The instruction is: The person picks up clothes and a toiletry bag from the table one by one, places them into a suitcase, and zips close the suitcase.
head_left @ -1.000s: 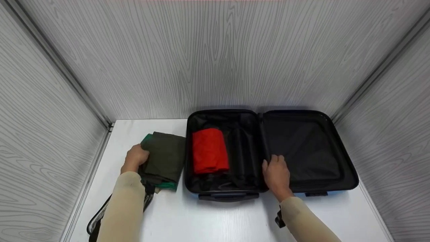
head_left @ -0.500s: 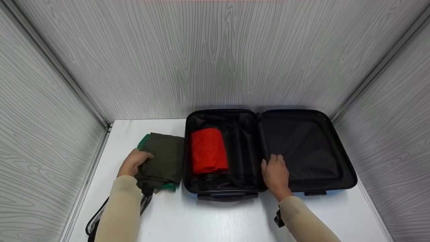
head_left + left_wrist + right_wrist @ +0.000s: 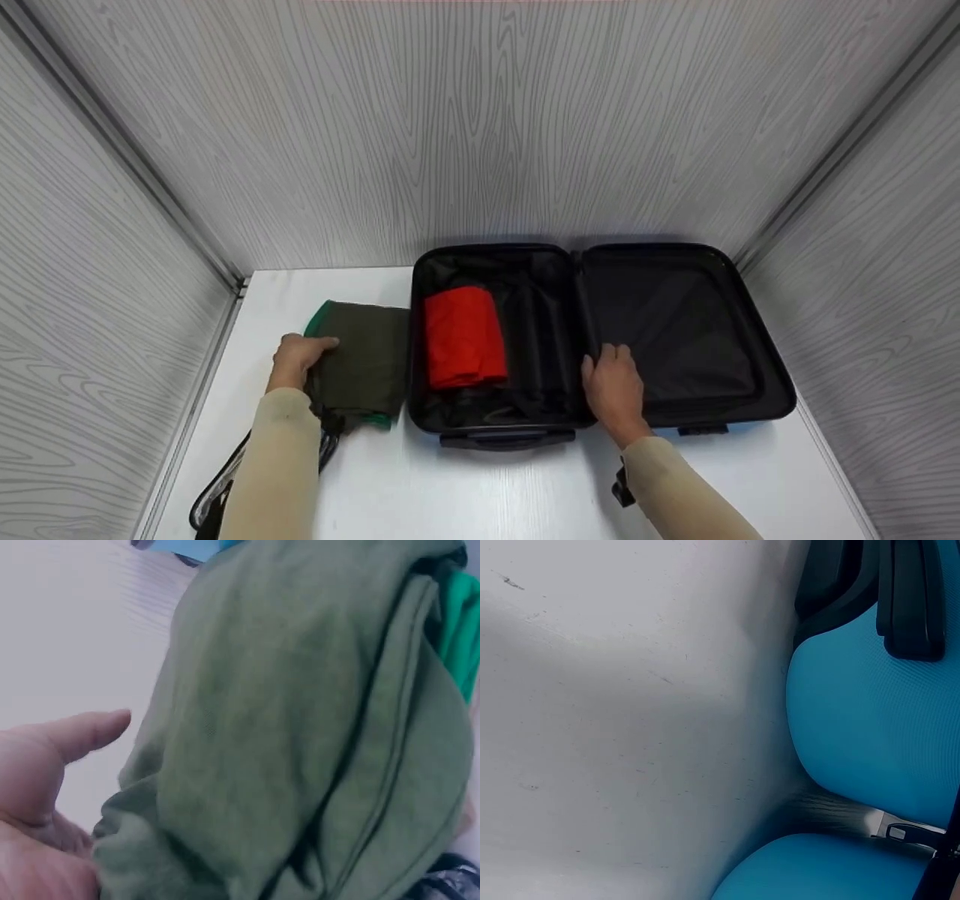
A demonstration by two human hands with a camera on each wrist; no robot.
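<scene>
Head, left hand [image 3: 300,356]: at left edge of folded olive-green cloth [image 3: 364,356], bright-green cloth [image 3: 318,318] under it, left of suitcase.
Head, right hand [image 3: 615,386]: on middle rims of open black-lined hard-shell suitcase [image 3: 585,330]; can't tell if gripping.
Head, folded red cloth [image 3: 465,337]: inside suitcase's left half.
Left wrist, thumb: straight, apart from olive-green cloth; fingers mostly hidden, can't tell grip.
Right wrist, suitcase: ribbed blue shells, black plastic handle [image 3: 913,600], white table [image 3: 615,727].
</scene>
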